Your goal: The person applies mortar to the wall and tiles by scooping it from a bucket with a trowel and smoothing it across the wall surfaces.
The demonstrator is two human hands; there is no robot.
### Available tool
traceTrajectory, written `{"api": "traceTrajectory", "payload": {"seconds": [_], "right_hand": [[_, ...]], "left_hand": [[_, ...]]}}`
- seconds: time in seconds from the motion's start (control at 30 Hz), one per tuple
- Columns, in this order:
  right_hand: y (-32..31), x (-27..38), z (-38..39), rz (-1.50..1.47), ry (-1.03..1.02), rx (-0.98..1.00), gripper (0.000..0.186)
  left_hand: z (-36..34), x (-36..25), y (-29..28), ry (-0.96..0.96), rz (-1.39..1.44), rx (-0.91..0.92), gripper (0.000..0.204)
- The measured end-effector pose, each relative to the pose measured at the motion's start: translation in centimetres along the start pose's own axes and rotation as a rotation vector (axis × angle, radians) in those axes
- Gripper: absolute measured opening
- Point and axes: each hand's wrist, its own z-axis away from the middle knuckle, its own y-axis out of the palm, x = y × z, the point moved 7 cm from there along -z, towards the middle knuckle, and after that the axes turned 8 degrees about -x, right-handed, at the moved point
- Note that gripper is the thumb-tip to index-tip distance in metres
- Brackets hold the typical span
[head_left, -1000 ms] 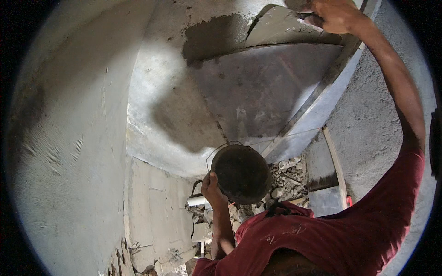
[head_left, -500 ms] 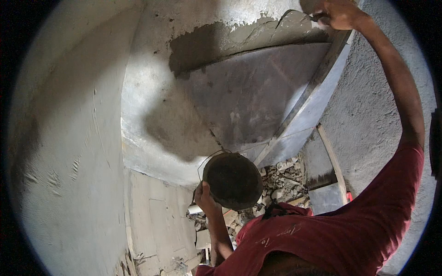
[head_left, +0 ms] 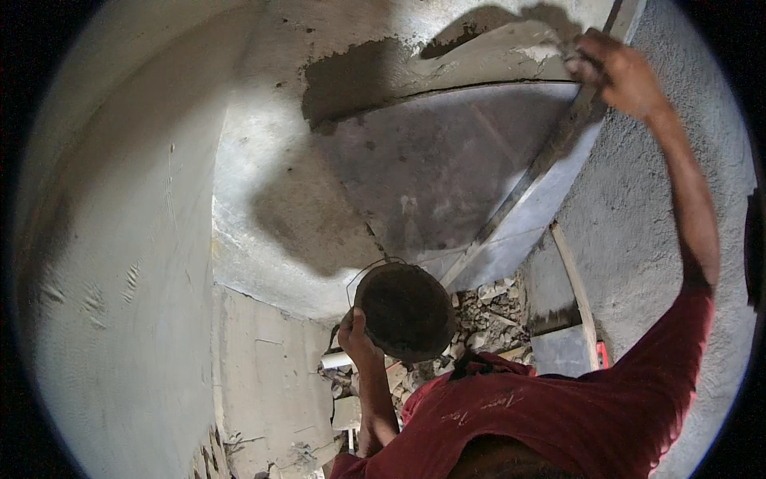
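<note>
On your left runs a smooth grey wall (head_left: 120,239). A damp, dark plaster patch (head_left: 347,78) borders the top of a grey panel (head_left: 431,160). Below, your left hand (head_left: 363,339) is clamped on the near-left rim of a bucket (head_left: 405,311), its contents too dark to tell, with rubble (head_left: 491,315) beyond. Up right, beside the panel's top edge, is the trowel (head_left: 515,41), your right hand (head_left: 626,78) curled round its handle; whether its blade touches the plaster, you can't tell.
</note>
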Motion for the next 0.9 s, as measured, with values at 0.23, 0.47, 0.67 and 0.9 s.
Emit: {"api": "traceTrajectory", "payload": {"seconds": [0.23,0.47,0.67,0.9], "right_hand": [[0.9,10.4,-2.0,-0.319,0.134,0.05,0.032],[4.7,10.6,-0.1,-0.28,0.277,0.083,0.04],[5.4,2.2,3.4,-0.202,0.482,-0.204,0.044],[7.7,-3.1,6.8,-0.342,0.398,0.05,0.045]], "left_hand": [[-0.6,0.9,0.3,-0.018,0.048,0.044,0.022],[-0.8,1.9,-0.4,-0.064,-0.034,-0.019,0.019],[-0.2,1.6,0.2,-0.069,0.027,0.018,0.02],[-0.1,1.0,-0.6,-0.028,-0.063,0.009,0.021]]}}
